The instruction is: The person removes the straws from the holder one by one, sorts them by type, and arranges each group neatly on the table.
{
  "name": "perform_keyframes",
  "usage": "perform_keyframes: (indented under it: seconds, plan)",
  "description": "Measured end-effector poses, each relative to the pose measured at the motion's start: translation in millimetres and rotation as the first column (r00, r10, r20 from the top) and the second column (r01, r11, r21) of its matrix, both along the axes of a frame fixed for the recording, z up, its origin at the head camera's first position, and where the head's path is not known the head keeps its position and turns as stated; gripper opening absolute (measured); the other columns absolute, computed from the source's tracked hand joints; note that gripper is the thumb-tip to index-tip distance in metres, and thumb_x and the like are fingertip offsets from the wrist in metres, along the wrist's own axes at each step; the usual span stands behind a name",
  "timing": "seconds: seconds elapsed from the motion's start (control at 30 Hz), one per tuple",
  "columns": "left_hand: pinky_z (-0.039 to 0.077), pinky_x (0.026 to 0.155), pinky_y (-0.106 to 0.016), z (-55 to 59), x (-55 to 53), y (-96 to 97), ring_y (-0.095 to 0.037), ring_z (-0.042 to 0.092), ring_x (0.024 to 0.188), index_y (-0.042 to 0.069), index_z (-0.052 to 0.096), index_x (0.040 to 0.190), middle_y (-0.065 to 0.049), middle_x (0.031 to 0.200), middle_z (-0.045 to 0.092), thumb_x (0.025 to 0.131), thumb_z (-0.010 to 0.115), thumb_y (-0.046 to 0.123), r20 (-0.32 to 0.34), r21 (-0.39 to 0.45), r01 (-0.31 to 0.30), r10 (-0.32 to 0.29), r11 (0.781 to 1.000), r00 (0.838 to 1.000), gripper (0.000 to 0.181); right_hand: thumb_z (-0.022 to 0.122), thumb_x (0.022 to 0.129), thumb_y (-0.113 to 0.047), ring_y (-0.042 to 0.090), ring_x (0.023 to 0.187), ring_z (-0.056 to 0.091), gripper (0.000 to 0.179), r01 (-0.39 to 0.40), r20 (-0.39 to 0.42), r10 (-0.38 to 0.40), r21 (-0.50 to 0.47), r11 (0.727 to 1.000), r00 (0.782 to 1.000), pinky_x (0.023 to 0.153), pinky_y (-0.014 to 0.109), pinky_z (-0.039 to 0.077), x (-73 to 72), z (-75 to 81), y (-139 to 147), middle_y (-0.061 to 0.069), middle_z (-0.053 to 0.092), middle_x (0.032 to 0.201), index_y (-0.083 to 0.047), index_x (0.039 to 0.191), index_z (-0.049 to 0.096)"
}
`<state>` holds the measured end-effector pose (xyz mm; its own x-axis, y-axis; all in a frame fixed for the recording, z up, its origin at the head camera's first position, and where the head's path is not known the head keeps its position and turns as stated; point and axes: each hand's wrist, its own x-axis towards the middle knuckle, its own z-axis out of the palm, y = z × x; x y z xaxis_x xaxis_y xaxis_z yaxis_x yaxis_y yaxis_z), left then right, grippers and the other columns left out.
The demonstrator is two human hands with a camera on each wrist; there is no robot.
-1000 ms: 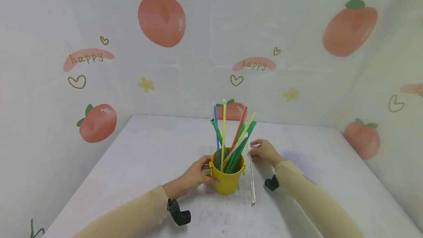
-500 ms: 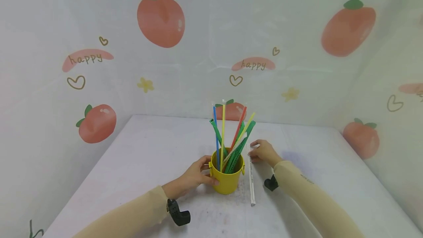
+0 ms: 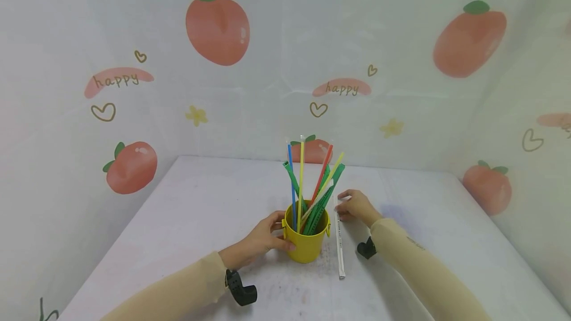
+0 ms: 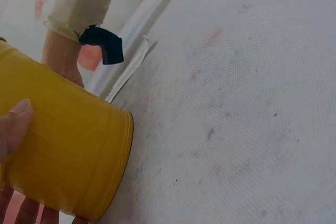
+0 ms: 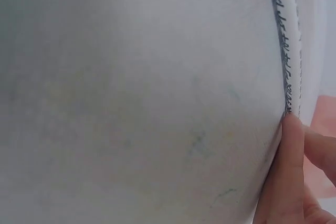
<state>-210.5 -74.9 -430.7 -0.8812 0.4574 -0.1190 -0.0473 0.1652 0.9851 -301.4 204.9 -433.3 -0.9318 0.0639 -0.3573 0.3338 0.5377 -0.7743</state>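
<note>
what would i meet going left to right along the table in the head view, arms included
Left sleeve, left grip, yellow bucket, thin white printed packet, right grip, right sleeve.

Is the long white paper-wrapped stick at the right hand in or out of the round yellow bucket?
Out. The head view shows the white paper-wrapped stick beside the yellow bucket, with the right hand near its far end.
</note>
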Motion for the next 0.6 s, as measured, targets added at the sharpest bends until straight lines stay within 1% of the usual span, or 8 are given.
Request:
perform_keyframes:
  seconds: [0.13,0.23,0.3,0.4,0.5,0.6]
  plan:
    - [0.037,0.101,-0.048,0.0,-0.2,0.0,-0.03,0.04,0.125,0.01,0.044,0.131,-0.005,0.131,0.047,0.07,0.08,0.012,0.003,-0.005,-0.004,0.004,1.0,1.0,0.07,0.07,0.08,-0.007,0.015,0.061,0.059,0.046,-0.009,-0.012,0.008,-0.036,0.999,1.0,0.06,0.027,0.055,3.0,1.5,0.8,0.017,0.057,0.099,-0.001,0.122,0.05]
    - [0.037,0.101,-0.048,0.8,0.3,0.2,-0.03,0.04,0.125,0.01,0.044,0.131,-0.005,0.132,0.047,0.07,0.08,0.011,0.003,-0.007,-0.006,0.006,1.0,1.0,0.07,0.068,0.082,-0.005,0.017,0.066,0.062,0.045,-0.001,-0.032,-0.002,-0.101,0.995,0.999,0.062,0.03,0.056,5.1,5.9,1.2,0.018,0.058,0.099,0.001,0.123,0.049]
    - [0.037,0.101,-0.048,1.4,0.7,0.3,-0.03,0.04,0.126,0.011,0.044,0.131,-0.005,0.132,0.047,0.07,0.08,0.011,0.004,-0.01,-0.006,0.006,1.0,1.0,0.07,0.066,0.084,-0.005,0.02,0.074,0.063,0.045,-0.003,-0.059,-0.006,-0.149,0.989,0.998,0.067,0.033,0.056,6.8,12.5,1.6,0.019,0.058,0.102,0.002,0.125,0.047]
    - [0.037,0.101,-0.048,2.1,1.3,0.5,-0.03,0.039,0.126,0.011,0.044,0.13,-0.005,0.132,0.047,0.07,0.08,0.012,0.009,-0.007,-0.005,0.005,1.0,1.0,0.07,0.061,0.088,-0.005,0.028,0.09,0.063,0.045,-0.027,-0.129,-0.003,-0.231,0.973,0.992,0.074,0.037,0.055,10.7,27.0,3.0,0.023,0.057,0.108,0.003,0.128,0.044]
    - [0.035,0.102,-0.048,1.7,0.9,0.6,-0.03,0.039,0.126,0.011,0.044,0.13,-0.005,0.133,0.046,0.071,0.08,0.012,0.007,0.008,0.001,-0.001,1.0,1.0,0.07,0.057,0.091,-0.005,0.037,0.103,0.057,0.044,-0.091,-0.236,0.021,-0.289,0.953,0.971,0.079,0.039,0.053,16.0,43.8,5.1,0.028,0.053,0.115,0.004,0.131,0.041]
    - [0.035,0.102,-0.048,0.3,0.3,0.4,-0.029,0.039,0.126,0.011,0.044,0.131,-0.004,0.132,0.046,0.071,0.08,0.012,0.004,0.015,0.003,-0.003,1.0,1.0,0.07,0.056,0.092,-0.01,0.04,0.109,0.054,0.044,-0.156,-0.339,0.036,-0.331,0.931,0.94,0.082,0.037,0.052,23.2,58.3,5.8,0.03,0.05,0.118,0.004,0.131,0.041]
